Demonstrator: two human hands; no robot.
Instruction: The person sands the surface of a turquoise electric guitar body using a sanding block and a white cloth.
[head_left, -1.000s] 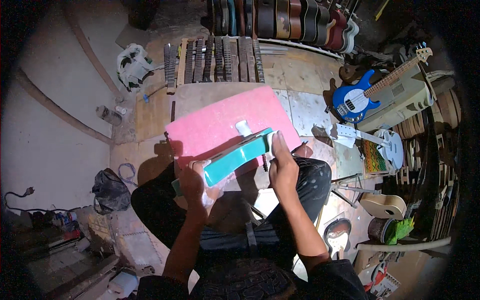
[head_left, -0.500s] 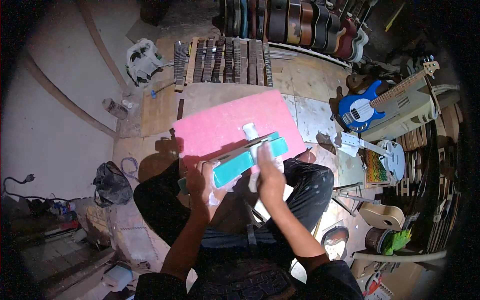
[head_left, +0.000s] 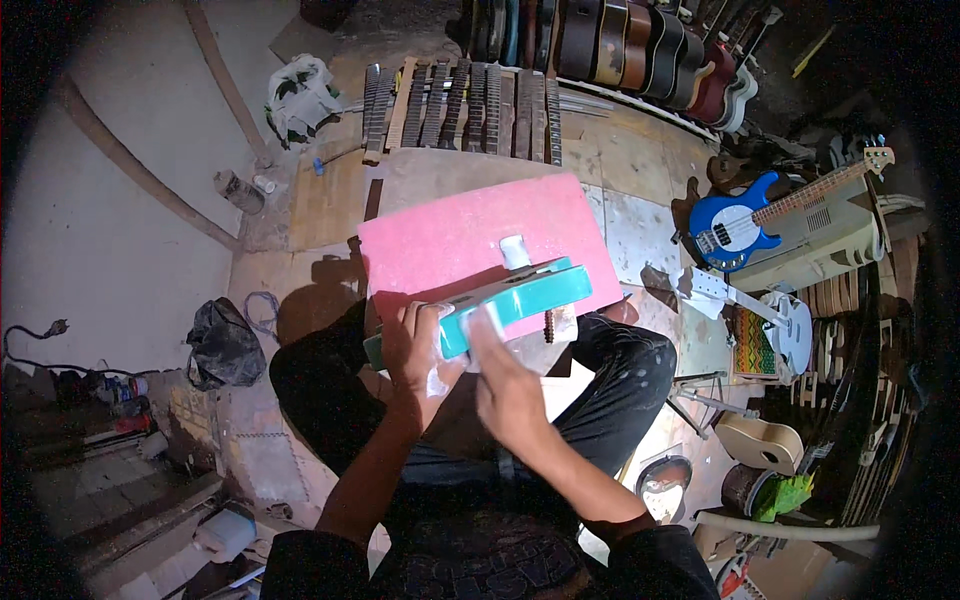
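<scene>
A teal guitar body (head_left: 535,302) is tilted up on its edge over the pink board (head_left: 430,240), its glossy side facing me. My left hand (head_left: 415,350) is closed around its left end, with whitish residue on the fingers and wrist. Against the glossy side, my right hand (head_left: 510,385) presses a whitish pad or folded cloth (head_left: 484,322); motion blurs the fingertips and the pad. A small white block or roll (head_left: 514,252) lies on the pink board just beyond the guitar body.
Guitar necks (head_left: 455,110) lie in a row beyond the board, with a rack of guitar bodies (head_left: 625,45) behind. A blue bass guitar (head_left: 735,222) leans at the right, near a pale guitar (head_left: 790,325). A black bag (head_left: 225,345) sits on the floor at left.
My right hand has slid left with the pad along the guitar body's side, from its middle toward my left hand. My left hand keeps its hold. The whole view has shifted slightly.
</scene>
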